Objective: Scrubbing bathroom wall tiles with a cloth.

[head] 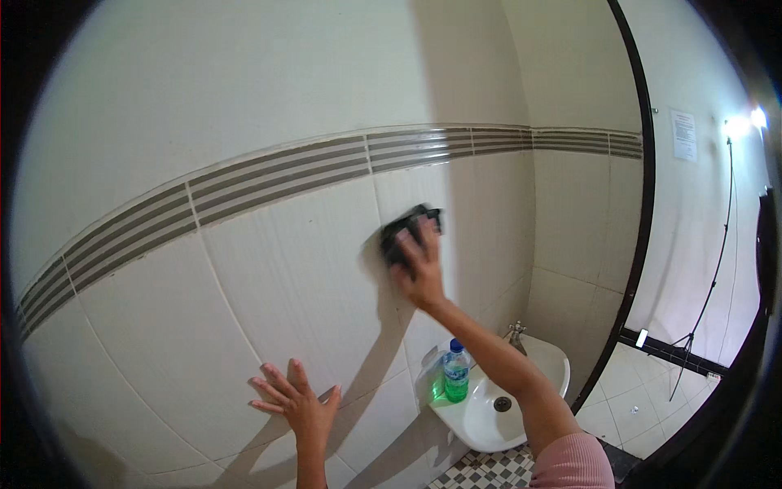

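My right hand (418, 260) presses a dark, blurred cloth (403, 237) against the white wall tiles, below the striped border band. Its fingers are spread over the cloth. Lower and to the left, my left hand (302, 403) lies on the tiled wall (275, 293) with its fingers apart and nothing in it. A plastic bottle of green liquid (456, 374) with a blue cap stands on the left rim of the white washbasin (482, 428), below my right forearm.
A metal tap (517, 337) is at the back of the basin. A dark door frame (641, 202) stands at right; beyond it are a lit lamp on a thin tripod (721, 244) and a paper sheet (683, 135) on the wall. Checkered floor tiles (489, 470) lie below the basin.
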`<state>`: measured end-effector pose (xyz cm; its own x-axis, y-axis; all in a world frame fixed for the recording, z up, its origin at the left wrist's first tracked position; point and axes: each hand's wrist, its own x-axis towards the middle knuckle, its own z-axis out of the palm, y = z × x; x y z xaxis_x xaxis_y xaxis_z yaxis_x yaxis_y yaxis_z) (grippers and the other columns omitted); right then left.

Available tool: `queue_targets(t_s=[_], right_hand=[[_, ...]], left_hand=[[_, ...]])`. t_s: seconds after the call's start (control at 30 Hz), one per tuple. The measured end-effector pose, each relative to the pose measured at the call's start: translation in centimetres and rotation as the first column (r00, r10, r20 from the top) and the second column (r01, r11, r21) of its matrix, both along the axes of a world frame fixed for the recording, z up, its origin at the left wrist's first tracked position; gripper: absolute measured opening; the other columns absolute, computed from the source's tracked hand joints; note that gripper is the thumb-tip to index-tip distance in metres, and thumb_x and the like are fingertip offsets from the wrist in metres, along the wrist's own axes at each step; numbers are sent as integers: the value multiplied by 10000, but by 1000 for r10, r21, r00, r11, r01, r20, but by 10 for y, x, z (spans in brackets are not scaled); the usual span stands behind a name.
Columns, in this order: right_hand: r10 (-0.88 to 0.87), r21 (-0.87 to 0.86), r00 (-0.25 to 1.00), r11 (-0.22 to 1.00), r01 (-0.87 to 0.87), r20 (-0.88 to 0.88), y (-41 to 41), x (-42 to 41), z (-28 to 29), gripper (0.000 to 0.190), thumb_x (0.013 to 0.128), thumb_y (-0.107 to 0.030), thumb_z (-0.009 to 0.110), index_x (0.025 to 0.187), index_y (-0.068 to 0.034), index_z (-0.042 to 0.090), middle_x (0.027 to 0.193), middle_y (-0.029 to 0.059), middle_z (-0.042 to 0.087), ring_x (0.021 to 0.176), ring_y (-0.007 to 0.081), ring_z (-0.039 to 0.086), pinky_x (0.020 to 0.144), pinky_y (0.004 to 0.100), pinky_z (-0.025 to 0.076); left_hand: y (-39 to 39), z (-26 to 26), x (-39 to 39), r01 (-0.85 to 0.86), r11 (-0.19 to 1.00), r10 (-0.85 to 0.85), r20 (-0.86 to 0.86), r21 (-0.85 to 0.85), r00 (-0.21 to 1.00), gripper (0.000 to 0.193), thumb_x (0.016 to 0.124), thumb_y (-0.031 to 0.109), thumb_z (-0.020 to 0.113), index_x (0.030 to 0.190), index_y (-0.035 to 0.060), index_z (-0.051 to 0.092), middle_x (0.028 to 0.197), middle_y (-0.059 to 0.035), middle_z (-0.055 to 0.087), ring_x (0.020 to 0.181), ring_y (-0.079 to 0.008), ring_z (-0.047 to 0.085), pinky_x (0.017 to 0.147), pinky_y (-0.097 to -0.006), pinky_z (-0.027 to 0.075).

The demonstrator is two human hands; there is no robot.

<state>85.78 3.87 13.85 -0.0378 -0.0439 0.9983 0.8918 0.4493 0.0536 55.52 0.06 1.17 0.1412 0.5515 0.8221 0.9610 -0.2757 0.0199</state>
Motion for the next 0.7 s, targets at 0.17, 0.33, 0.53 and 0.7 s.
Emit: queue_targets(t_s=[0.17,0.33,0.53,0.7], right_hand=[[-54,-76,995,995,60,84,-9,58,15,640,698,-248,713,1300,-257,496,1479,151,232,1369,377,175,1094,538,101],[-152,16,947,987,163,-285,10,182,48,540,884,-309,547,1386,-217,369,1467,130,259,1357,344,205,1104,496,92],[-171,-53,791,983,174,-587,14,337,81,577,924,-506,382,1421,-229,284,1462,168,242,1353,361,197,1090,515,149],[-80,-53,631,997,60,-771,21,357,10,642,920,-542,354,1420,-148,276,1461,172,239,1345,369,203,1084,517,169]], left_hand=[[-1,2,16,-10,998,12,29,-57,1000,1218,579,514,774,1453,170,-1,1459,-288,-148,1306,-506,-212,945,-713,-139],[-15,15,22,-136,959,149,34,-248,988,1333,506,499,817,1443,86,-37,1439,-323,-162,1308,-506,-206,971,-701,-112],[-3,-1,23,-245,956,243,-34,-161,969,1529,403,534,846,1404,80,-216,1408,-326,-250,1294,-512,-236,982,-693,-76],[-10,3,19,-273,953,270,-41,-131,962,1496,441,510,850,1404,59,-203,1412,-329,-235,1308,-488,-230,1000,-682,-52]])
